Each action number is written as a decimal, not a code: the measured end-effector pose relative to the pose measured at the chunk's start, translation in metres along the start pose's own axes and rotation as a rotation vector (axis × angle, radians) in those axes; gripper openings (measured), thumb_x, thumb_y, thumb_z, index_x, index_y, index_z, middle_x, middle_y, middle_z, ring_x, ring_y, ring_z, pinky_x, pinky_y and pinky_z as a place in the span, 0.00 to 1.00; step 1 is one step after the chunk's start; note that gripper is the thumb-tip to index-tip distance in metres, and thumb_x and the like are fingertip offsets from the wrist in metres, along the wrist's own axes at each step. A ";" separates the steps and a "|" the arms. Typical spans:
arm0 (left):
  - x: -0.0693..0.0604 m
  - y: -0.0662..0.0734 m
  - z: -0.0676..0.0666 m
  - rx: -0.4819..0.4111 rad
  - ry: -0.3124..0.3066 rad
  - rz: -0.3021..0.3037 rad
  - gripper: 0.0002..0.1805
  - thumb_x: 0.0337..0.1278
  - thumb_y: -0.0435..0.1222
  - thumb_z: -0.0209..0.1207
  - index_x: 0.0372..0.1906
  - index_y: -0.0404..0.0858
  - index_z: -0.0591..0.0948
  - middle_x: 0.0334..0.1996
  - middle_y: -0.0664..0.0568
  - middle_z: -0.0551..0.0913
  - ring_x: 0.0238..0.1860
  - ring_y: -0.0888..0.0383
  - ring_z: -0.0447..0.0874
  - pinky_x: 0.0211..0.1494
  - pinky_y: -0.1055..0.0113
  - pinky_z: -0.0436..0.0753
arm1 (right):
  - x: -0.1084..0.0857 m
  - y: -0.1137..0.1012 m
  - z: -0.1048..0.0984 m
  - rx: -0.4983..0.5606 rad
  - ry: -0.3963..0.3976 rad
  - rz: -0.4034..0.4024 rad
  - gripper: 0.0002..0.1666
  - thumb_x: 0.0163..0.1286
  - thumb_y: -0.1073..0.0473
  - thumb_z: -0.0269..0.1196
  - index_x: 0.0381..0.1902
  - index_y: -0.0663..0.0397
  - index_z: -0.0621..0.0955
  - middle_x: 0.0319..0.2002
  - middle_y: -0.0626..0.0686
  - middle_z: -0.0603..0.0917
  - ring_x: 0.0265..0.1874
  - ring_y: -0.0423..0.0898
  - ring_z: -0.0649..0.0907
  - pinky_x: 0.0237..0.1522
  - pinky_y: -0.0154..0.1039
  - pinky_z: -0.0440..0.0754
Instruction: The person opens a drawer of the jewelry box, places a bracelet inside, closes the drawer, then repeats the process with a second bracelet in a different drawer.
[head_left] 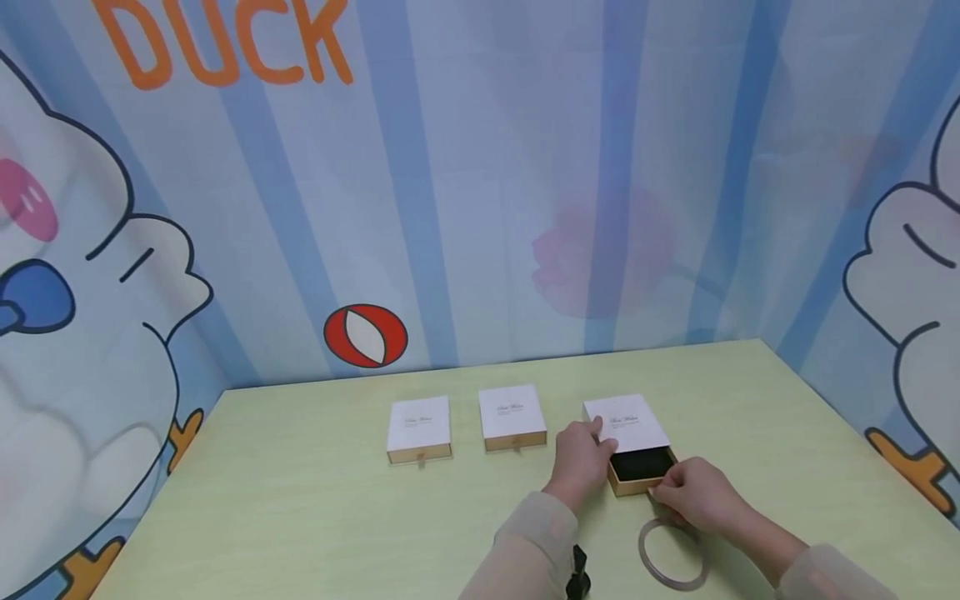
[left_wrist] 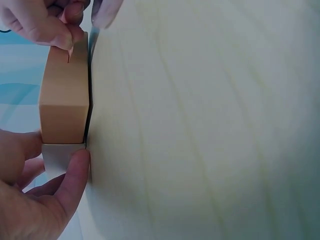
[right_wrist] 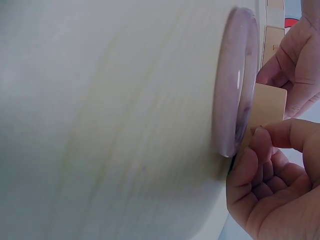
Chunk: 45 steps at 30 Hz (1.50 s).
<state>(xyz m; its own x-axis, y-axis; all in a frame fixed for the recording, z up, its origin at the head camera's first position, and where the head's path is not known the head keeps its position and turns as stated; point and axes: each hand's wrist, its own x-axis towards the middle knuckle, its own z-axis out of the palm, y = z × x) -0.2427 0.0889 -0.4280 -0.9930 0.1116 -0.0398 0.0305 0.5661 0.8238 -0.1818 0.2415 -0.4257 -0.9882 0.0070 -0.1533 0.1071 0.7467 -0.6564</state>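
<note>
A white-topped drawer box lies on the table at the right, its kraft-coloured drawer partly out and showing a black inside. My left hand grips the white outer sleeve by its sides, as the left wrist view also shows. With thumb and forefinger, my right hand pinches the small pull tab at the drawer's front. A pale mauve bangle rests on the table just in front of the drawer, beside the right hand.
Two similar drawer boxes, a left one and a middle one, sit shut farther left on the table. A small black object lies beside my left forearm. A printed cloth backdrop stands behind the table.
</note>
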 end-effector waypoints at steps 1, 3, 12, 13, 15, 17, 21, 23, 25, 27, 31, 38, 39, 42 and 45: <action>0.000 0.000 0.000 -0.002 -0.001 -0.002 0.23 0.59 0.37 0.61 0.59 0.38 0.77 0.59 0.54 0.79 0.43 0.59 0.74 0.43 0.68 0.74 | 0.000 0.000 0.000 0.001 -0.001 0.003 0.16 0.60 0.60 0.62 0.14 0.56 0.77 0.09 0.46 0.71 0.14 0.41 0.71 0.17 0.32 0.66; -0.001 0.000 0.000 -0.005 -0.003 -0.007 0.23 0.59 0.37 0.61 0.59 0.38 0.76 0.59 0.54 0.78 0.43 0.59 0.75 0.42 0.69 0.74 | -0.001 0.000 0.001 0.002 -0.002 0.000 0.16 0.60 0.60 0.62 0.13 0.56 0.77 0.08 0.46 0.70 0.14 0.40 0.71 0.17 0.32 0.66; -0.002 -0.001 -0.001 0.018 0.010 0.041 0.21 0.59 0.36 0.60 0.58 0.36 0.77 0.58 0.53 0.79 0.45 0.61 0.76 0.41 0.70 0.73 | -0.004 -0.002 -0.002 -0.002 -0.008 -0.015 0.15 0.60 0.61 0.62 0.14 0.56 0.77 0.09 0.45 0.71 0.13 0.40 0.71 0.17 0.33 0.67; -0.002 -0.001 -0.001 0.016 0.010 0.040 0.21 0.59 0.36 0.60 0.58 0.36 0.77 0.58 0.53 0.79 0.45 0.60 0.76 0.40 0.70 0.73 | -0.004 -0.002 -0.001 -0.001 -0.010 -0.012 0.15 0.60 0.61 0.62 0.14 0.57 0.77 0.09 0.46 0.71 0.13 0.40 0.71 0.17 0.33 0.67; -0.002 -0.001 -0.001 0.012 0.009 0.036 0.22 0.59 0.36 0.60 0.58 0.36 0.77 0.58 0.53 0.78 0.44 0.60 0.76 0.39 0.70 0.73 | -0.005 -0.003 -0.001 0.000 -0.013 -0.008 0.16 0.60 0.61 0.62 0.14 0.56 0.77 0.09 0.46 0.71 0.13 0.40 0.71 0.17 0.32 0.67; -0.002 0.000 -0.001 0.008 0.006 0.024 0.22 0.59 0.36 0.60 0.59 0.36 0.77 0.59 0.53 0.78 0.44 0.61 0.75 0.40 0.70 0.73 | -0.005 -0.003 -0.001 -0.001 -0.015 -0.008 0.16 0.60 0.61 0.62 0.13 0.56 0.77 0.09 0.46 0.70 0.13 0.40 0.71 0.17 0.32 0.68; -0.002 0.000 -0.001 0.004 0.000 0.006 0.22 0.59 0.36 0.60 0.59 0.37 0.76 0.59 0.54 0.78 0.45 0.60 0.75 0.40 0.70 0.73 | -0.005 -0.003 -0.001 -0.009 -0.014 -0.009 0.17 0.60 0.61 0.62 0.13 0.56 0.77 0.09 0.46 0.70 0.13 0.41 0.71 0.17 0.32 0.67; -0.002 0.000 -0.001 0.003 -0.004 0.002 0.22 0.60 0.37 0.60 0.59 0.37 0.76 0.59 0.54 0.78 0.45 0.60 0.75 0.40 0.70 0.73 | -0.006 -0.002 -0.001 -0.007 -0.016 -0.003 0.17 0.60 0.60 0.62 0.13 0.56 0.77 0.09 0.46 0.70 0.14 0.41 0.71 0.17 0.33 0.67; -0.001 0.000 0.000 0.003 -0.006 0.000 0.22 0.60 0.37 0.60 0.59 0.37 0.76 0.59 0.54 0.78 0.45 0.60 0.75 0.40 0.70 0.73 | -0.006 -0.002 -0.001 -0.001 -0.018 0.008 0.16 0.61 0.60 0.62 0.13 0.56 0.77 0.09 0.46 0.70 0.14 0.41 0.71 0.17 0.33 0.68; -0.001 0.000 0.000 0.003 -0.007 0.001 0.22 0.60 0.37 0.60 0.59 0.37 0.76 0.59 0.54 0.78 0.44 0.60 0.75 0.40 0.70 0.73 | -0.006 -0.001 -0.001 0.006 -0.019 0.015 0.16 0.61 0.60 0.62 0.14 0.57 0.78 0.10 0.46 0.71 0.15 0.41 0.71 0.17 0.33 0.68; -0.001 0.000 0.000 0.001 -0.005 0.000 0.23 0.60 0.37 0.60 0.59 0.37 0.76 0.59 0.54 0.78 0.44 0.60 0.75 0.39 0.70 0.73 | -0.006 -0.001 -0.001 0.009 -0.014 0.014 0.16 0.61 0.60 0.62 0.14 0.57 0.78 0.10 0.46 0.71 0.15 0.41 0.71 0.17 0.33 0.68; 0.000 0.000 0.000 0.005 0.002 0.004 0.22 0.59 0.37 0.60 0.59 0.37 0.76 0.59 0.54 0.78 0.43 0.60 0.75 0.39 0.70 0.73 | -0.009 -0.002 -0.001 0.003 -0.015 0.004 0.17 0.61 0.60 0.62 0.13 0.57 0.77 0.08 0.46 0.69 0.13 0.41 0.70 0.17 0.33 0.67; 0.000 -0.001 0.000 0.006 0.002 0.004 0.22 0.59 0.37 0.60 0.59 0.37 0.76 0.59 0.54 0.78 0.44 0.60 0.75 0.39 0.70 0.73 | -0.009 -0.002 -0.001 0.006 -0.014 0.003 0.17 0.61 0.60 0.62 0.13 0.57 0.77 0.08 0.46 0.69 0.13 0.40 0.70 0.17 0.32 0.67; 0.000 0.000 0.000 0.008 0.000 0.002 0.22 0.59 0.37 0.60 0.59 0.37 0.76 0.59 0.54 0.78 0.45 0.61 0.75 0.42 0.69 0.73 | -0.009 -0.002 0.000 0.006 -0.009 0.005 0.17 0.60 0.60 0.62 0.13 0.57 0.77 0.08 0.45 0.69 0.13 0.40 0.70 0.17 0.32 0.67; 0.000 0.000 0.000 0.003 -0.004 -0.004 0.23 0.59 0.37 0.60 0.59 0.38 0.76 0.59 0.54 0.78 0.45 0.61 0.75 0.43 0.69 0.74 | -0.010 -0.001 0.000 0.005 -0.008 0.016 0.17 0.60 0.60 0.62 0.13 0.57 0.77 0.08 0.46 0.70 0.13 0.40 0.71 0.17 0.32 0.67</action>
<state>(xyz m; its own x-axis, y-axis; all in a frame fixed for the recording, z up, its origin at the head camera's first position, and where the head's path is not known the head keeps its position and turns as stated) -0.2423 0.0890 -0.4280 -0.9927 0.1122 -0.0453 0.0269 0.5692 0.8217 -0.1725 0.2409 -0.4236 -0.9855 0.0134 -0.1694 0.1232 0.7432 -0.6576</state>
